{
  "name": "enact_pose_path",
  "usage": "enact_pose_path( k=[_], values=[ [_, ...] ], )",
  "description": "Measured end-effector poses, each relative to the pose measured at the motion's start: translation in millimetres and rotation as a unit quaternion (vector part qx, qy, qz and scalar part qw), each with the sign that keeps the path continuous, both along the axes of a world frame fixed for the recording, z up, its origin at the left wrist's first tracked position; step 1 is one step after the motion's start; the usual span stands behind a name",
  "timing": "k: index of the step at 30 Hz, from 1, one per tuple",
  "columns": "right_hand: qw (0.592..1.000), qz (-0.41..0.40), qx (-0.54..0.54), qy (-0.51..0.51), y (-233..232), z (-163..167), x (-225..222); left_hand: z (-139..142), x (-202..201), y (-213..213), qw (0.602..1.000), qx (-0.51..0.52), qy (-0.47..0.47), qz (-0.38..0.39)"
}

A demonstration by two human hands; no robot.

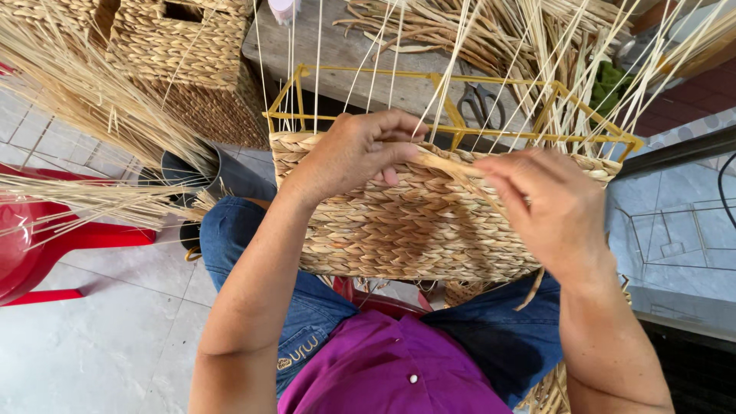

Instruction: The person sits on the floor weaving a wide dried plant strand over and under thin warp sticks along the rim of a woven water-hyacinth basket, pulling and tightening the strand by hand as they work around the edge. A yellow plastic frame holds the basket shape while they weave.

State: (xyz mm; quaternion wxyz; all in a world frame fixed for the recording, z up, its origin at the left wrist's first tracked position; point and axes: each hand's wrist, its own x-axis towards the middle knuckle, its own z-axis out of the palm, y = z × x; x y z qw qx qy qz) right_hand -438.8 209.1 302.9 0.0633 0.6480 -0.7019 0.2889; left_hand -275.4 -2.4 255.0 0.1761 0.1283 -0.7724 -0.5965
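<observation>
A half-woven straw basket (399, 230) rests on my lap, built around a yellow wire frame (360, 71) with thin upright strands rising from it. My left hand (356, 153) grips the top woven edge, thumb pressing a flat straw strand (448, 165). My right hand (548, 203) pinches the same strand just to the right, against the basket's upper rim. Both hands are close together at the rim.
Scissors (479, 100) lie on a grey wooden bench (345, 54) behind the frame, beside a heap of loose straw (452, 31). Finished woven boxes (188, 54) stand at the upper left. Bundled reeds (84, 107) stick out of a dark bucket (207, 172). A red plastic chair (38, 245) sits left.
</observation>
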Motion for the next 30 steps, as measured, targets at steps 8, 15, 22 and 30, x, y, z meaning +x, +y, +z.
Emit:
enact_pose_path(
  k=[8,15,22,30],
  values=[
    [0.98,-0.08,-0.119,0.135,-21.0,9.6,2.6,-22.4,-15.9,30.4,0.914,-0.352,0.029,0.199],
    [0.998,-0.02,-0.052,0.004,-34.9,-25.6,12.4,-32.3,-14.9,27.5,0.931,-0.322,-0.019,0.171],
    [0.952,-0.063,0.086,-0.287,-69.4,-57.0,-9.1,-16.4,-5.7,20.5,0.987,-0.122,-0.074,0.066],
    [0.83,0.037,-0.132,-0.541,-62.7,-78.7,-23.1,-1.1,-11.9,8.9,0.996,-0.033,-0.077,0.028]
  ],
)
